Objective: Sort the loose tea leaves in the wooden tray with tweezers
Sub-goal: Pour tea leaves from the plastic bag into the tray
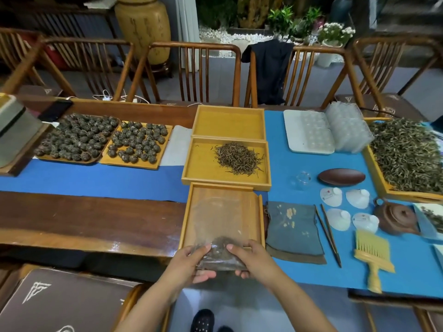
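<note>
Both hands, left (191, 262) and right (249, 259), pinch what looks like a clear bag (221, 221) of tea, fingers closed on its near end; tipping it could spill leaves past the tray (260, 219).

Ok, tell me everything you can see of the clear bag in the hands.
The clear plastic bag is see-through and crinkled, lying mostly flat over the nearest wooden tray. Dark loose tea is gathered at its near end. The left hand and right hand pinch that end, thumbs on top, fingers beneath, past the table edge.
</note>
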Motion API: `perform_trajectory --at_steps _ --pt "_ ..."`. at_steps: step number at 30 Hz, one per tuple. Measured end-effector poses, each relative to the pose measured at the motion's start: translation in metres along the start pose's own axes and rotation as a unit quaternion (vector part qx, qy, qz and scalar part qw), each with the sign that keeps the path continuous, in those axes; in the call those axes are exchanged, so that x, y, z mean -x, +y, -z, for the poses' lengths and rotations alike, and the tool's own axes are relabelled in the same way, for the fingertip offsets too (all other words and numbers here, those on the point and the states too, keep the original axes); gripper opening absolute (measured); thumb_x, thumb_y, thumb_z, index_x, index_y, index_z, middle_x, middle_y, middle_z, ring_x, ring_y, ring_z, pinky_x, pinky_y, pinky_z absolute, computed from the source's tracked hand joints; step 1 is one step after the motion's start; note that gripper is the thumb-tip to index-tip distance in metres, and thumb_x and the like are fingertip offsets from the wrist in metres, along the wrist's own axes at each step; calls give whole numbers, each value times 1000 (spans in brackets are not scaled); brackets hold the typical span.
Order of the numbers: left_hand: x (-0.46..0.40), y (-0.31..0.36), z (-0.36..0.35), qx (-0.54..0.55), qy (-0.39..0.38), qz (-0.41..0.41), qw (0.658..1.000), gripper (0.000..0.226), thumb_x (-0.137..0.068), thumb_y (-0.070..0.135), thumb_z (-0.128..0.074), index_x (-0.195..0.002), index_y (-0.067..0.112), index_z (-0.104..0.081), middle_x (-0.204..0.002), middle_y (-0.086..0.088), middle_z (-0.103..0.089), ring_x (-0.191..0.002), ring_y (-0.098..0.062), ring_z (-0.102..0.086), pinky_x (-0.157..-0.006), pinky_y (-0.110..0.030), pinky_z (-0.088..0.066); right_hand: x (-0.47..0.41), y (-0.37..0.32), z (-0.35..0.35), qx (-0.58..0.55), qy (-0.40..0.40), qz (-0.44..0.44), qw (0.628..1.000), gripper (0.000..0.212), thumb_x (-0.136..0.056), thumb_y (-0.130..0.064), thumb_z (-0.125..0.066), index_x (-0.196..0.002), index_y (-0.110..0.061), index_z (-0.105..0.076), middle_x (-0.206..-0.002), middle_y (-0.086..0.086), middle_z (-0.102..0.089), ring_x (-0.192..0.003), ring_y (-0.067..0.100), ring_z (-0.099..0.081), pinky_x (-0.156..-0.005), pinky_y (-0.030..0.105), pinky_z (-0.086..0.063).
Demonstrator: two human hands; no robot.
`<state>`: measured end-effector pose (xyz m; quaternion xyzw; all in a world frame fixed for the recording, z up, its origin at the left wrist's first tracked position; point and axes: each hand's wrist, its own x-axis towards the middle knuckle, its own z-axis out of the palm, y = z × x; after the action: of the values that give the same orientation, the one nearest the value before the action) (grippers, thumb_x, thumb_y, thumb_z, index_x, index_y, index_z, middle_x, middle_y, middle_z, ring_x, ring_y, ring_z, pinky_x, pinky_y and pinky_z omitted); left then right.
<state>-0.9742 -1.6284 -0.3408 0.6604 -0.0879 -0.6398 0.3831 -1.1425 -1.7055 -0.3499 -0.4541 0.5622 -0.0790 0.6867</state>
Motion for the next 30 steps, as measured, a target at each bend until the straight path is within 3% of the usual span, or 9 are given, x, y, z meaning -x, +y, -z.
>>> perform_trajectory --at_steps 8,12,16,20,22,26,30 --pt "-6 20 1 -14 -17 10 1000 36 -83 45 -67 -104 16 -68 -92 -3 -77 -80 -28 -75 -54 -22 -57 2 -13 10 -23 12 -39 999 53 -78 -53 -66 -105 -9 -54 -71 5 -65 -43 14 -56 -41 21 -43" --pt "-9 31 7 4 -28 19 999 48 -72 48 -73 -108 16 -66 -112 -9 -72 -81 -31 -74 -51 -22 -56 2 -20 17 31 39 -18 999 46 -82 -51 -62 -104 -11 -56 -54 -2 -56 -38 9 -48 -38 18 -37" --pt "-12 42 8 -14 -37 46 998 58 -81 46 -70 -126 13 -56 -133 -15 -59 -80 -29 -74 -49 -22 -56 1 -27 19 41 37 -21 998 39 -86 -45 -60 -105 -11 -56 -46 -5 -51 -38 6 -45 -39 18 -36" --pt "-14 48 11 -41 -48 45 997 52 -86 43 -66 -127 13 -55 -135 -17 -57 -81 -29 -74 -51 -22 -57 2 -36 14 35 35 -16 999 32 -90 -34 -59 -109 -10 -54 -63 0 -57 -36 4 -47 -39 17 -38" --pt "-16 51 12 -59 -42 46 996 52 -87 45 -65 -127 13 -55 -129 -15 -62 -79 -29 -75 -51 -23 -57 4 -42 11 12 37 -7 999 29 -91 -28 -60 -111 -9 -54 -73 5 -61 -39 5 -50 -40 17 -40" --pt "-19 56 13 -75 -31 36 996 43 -88 44 -63 -114 10 -62 -92 -10 -77 -79 -26 -75 -60 -26 -59 4 -49 9 -29 49 18 998 23 -90 -18 -61 -109 -7 -55 -76 9 -64 -42 9 -53 -40 17 -40" --pt "-21 58 12 -53 -28 33 998 41 -90 38 -63 -114 5 -63 -97 -12 -76 -82 -25 -74 -61 -25 -57 2 -50 10 -49 55 26 997 22 -89 -11 -62 -109 -5 -56 -76 8 -63 -42 10 -53 -39 17 -41"
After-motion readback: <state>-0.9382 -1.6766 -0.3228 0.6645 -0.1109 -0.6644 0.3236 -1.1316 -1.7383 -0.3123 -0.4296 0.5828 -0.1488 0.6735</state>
